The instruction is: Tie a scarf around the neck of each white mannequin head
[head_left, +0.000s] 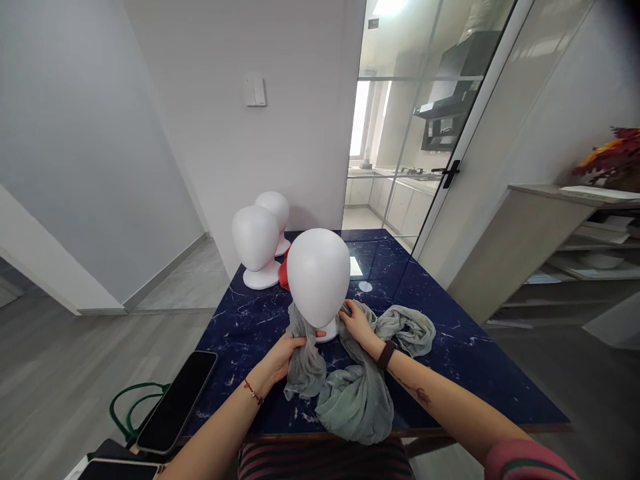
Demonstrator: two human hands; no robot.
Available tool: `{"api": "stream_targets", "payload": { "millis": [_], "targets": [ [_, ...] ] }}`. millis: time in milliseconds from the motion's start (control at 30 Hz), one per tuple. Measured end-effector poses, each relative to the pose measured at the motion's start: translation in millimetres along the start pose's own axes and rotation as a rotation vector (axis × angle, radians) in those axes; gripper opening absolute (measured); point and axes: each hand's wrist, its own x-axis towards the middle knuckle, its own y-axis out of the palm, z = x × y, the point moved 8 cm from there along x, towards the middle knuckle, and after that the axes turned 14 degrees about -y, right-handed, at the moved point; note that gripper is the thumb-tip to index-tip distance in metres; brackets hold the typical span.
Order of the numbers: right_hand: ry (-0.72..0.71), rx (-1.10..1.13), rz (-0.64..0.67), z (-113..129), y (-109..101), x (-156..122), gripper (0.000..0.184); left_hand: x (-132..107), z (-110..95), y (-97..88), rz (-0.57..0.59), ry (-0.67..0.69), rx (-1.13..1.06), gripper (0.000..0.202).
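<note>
A white mannequin head (319, 277) stands upright on its round base near the middle of the dark blue table. A thin grey-green scarf (356, 403) runs around behind its neck, and both sides come forward. On the left side, my left hand (283, 355) is closed around the hanging cloth. My right hand (359, 323) grips the scarf beside the neck on the right, fingertips partly hidden in the folds. One bunch of the cloth lies at the table's front edge, another to the right of my right wrist.
Two more white mannequin heads (255, 238) stand at the back left, with something red (284, 272) behind the near head. A phone (177, 400) lies at the left front corner beside a green cord (131, 413). A glass door (400, 120) stands beyond the marbled table (450, 373).
</note>
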Motion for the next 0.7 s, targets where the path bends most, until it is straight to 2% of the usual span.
{"api": "stream_targets", "payload": {
  "millis": [100, 200, 267, 367, 533, 600, 700],
  "targets": [
    [0.013, -0.047, -0.026, 0.8, -1.6, -5.7, 0.026, -1.5, 2.7, 7.9, 0.009, 0.022, 0.043, 0.03],
    [0.072, -0.034, 0.0, 2.2, -1.7, -9.3, 0.031, 8.4, 9.3, 10.9, 0.065, -0.028, -0.019, 0.032],
    [0.074, 0.014, 0.069, 12.3, -2.1, -12.8, 0.036, 18.6, 13.7, 7.5, 0.074, -0.064, -0.077, 0.034],
    [0.034, 0.079, 0.183, 41.0, -12.2, -23.4, 0.045, 31.0, 18.0, 1.6, 0.083, -0.081, -0.135, 0.035],
    [0.062, 0.073, 0.452, 96.7, -44.9, -52.9, 0.055, 35.8, 23.5, 0.9, 0.102, -0.11, -0.145, 0.044],
    [0.066, 0.071, 0.519, 119.9, -65.8, -64.3, 0.055, 35.1, 23.9, 0.7, 0.093, -0.107, -0.148, 0.047],
    [0.076, 0.117, 0.542, 145.4, -108.2, -85.3, 0.058, 34.2, 24.9, 0.5, 0.079, -0.104, -0.145, 0.049]
  ]
}}
